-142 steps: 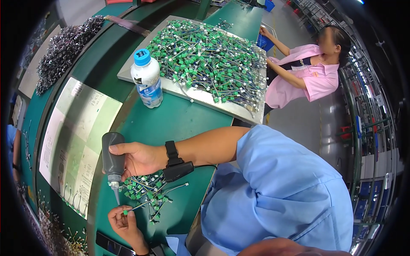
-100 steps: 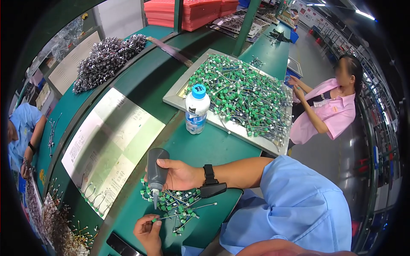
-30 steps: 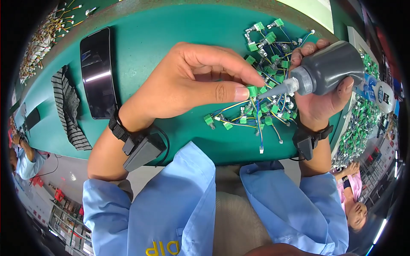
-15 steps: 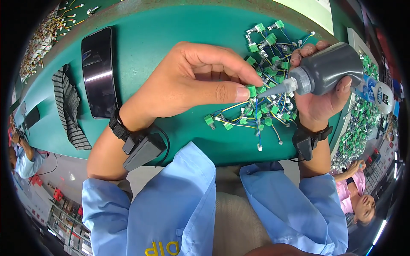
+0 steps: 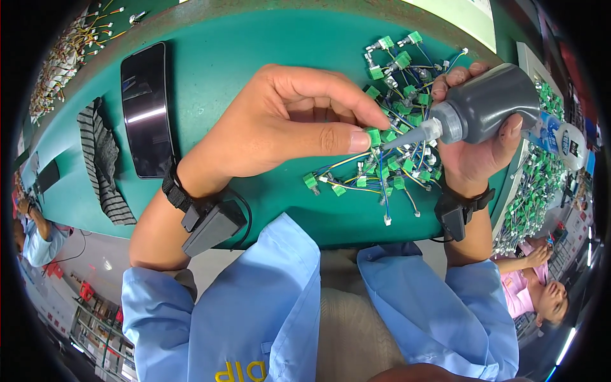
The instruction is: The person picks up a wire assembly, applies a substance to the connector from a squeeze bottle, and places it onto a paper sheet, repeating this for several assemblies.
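Note:
Between thumb and forefinger, my left hand pinches a small green wired component whose thin wires hang down. My right hand is wrapped round a dark grey squeeze bottle, tilted to the left. The bottle's tapered nozzle points at the green component, its tip at or very near the lower side; whether they touch I cannot tell. Below and behind both hands lies a pile of similar green components with blue, yellow and white wires and white plugs.
A black phone and a striped grey cloth lie on the green table mat at left. More wired parts are heaped far left. On the right are a white bottle and a tray of green components. A person in pink works beyond.
Both hands hold nearly the same pose, with the nozzle still at the green component. The person in pink at the right has shifted slightly.

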The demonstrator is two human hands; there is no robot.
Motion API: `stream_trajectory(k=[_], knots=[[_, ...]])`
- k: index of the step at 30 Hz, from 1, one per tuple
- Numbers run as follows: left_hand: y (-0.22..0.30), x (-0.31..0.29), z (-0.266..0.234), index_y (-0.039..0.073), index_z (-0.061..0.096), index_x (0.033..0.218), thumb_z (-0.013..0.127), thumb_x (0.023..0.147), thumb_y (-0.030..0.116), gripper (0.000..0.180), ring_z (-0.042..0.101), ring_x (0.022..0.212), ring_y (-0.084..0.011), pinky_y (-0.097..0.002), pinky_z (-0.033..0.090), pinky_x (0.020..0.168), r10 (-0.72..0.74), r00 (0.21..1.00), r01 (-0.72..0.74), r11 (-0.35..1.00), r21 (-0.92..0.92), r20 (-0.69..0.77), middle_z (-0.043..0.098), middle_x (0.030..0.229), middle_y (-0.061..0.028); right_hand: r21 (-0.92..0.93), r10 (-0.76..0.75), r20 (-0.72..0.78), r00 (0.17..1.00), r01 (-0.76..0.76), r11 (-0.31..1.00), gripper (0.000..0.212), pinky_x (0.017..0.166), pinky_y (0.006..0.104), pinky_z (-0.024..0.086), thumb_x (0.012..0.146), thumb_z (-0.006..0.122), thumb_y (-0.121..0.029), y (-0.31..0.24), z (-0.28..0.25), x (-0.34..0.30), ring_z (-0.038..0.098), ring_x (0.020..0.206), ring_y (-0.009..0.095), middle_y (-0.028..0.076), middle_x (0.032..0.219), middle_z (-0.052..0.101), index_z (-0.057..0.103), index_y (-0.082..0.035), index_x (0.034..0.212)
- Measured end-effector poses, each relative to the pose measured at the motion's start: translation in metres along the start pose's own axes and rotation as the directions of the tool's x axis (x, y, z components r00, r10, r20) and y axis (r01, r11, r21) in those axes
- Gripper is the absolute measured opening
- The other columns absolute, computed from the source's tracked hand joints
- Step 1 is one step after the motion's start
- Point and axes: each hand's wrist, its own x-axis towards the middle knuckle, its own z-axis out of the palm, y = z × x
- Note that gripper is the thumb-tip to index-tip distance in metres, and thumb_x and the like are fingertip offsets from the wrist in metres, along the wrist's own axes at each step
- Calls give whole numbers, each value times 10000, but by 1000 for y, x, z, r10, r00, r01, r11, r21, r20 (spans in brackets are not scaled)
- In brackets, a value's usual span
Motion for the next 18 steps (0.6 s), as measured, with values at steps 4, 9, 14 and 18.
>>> stream_trajectory(k=[4, 9, 14, 18], knots=[[-1, 0, -1, -14, 684, 1063, 688, 854, -8, 209, 644, 899, -122, -252, 523, 809, 16, 1000, -16, 1000, 20, 12, 687, 974, -76, 69, -22, 28, 999, 20, 997, 693, 803, 492, 491, 823, 645, -530, 1, 0, 1, 586, 973, 370, 133, 1133, 550, 502, 24, 1214], [-2, 0, -1, -17, 680, 1067, 674, 858, -25, 210, 640, 924, -131, -257, 518, 830, 28, 999, -29, 1000, 3, 26, 677, 994, -83, 89, -41, 13, 999, 40, 995, 640, 802, 506, 491, 845, 636, -497, 2, 0, 1, 583, 980, 376, 131, 1152, 546, 505, 7, 1217], [1, 0, 1, -17, 678, 1050, 659, 837, -52, 216, 607, 962, -176, -285, 472, 840, -4, 1000, 5, 1000, -29, 24, 637, 1051, -129, 114, -55, 18, 998, 53, 992, 601, 798, 516, 491, 859, 629, -472, 2, -1, 1, 580, 992, 377, 128, 1176, 540, 504, -19, 1233], [1, 0, 1, -16, 678, 1044, 657, 842, -48, 206, 612, 962, -181, -287, 481, 839, -2, 1000, 3, 1000, -26, 21, 638, 1052, -132, 112, -54, 20, 998, 51, 992, 603, 798, 517, 492, 857, 631, -474, 2, -1, 1, 579, 998, 374, 127, 1180, 538, 501, -26, 1239]])
